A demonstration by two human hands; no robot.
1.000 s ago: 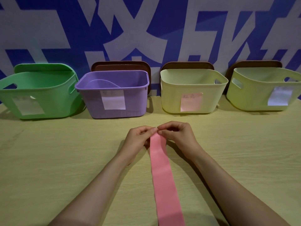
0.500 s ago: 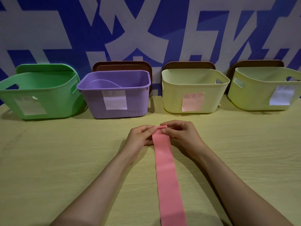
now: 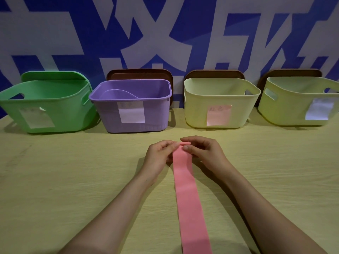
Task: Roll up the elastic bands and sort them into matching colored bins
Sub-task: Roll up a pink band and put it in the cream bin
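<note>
The counter (image 3: 55,180) is pale yellowish wood with a fine grain, running wide from left to right. Behind its far edge rises a wall (image 3: 165,24) painted deep blue with big angular white shapes. Along that far edge three brown lids (image 3: 139,74) (image 3: 213,74) (image 3: 289,72) stand on edge against the wall, and a green lid (image 3: 53,76) stands toward the far left corner.

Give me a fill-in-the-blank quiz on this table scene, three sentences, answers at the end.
The left hand and right hand pinch the far end of a band coloured ____.
The leftmost bin is ____.
The bin with the pink label is ____ from the left.
Missing words: pink; green; third.
</note>
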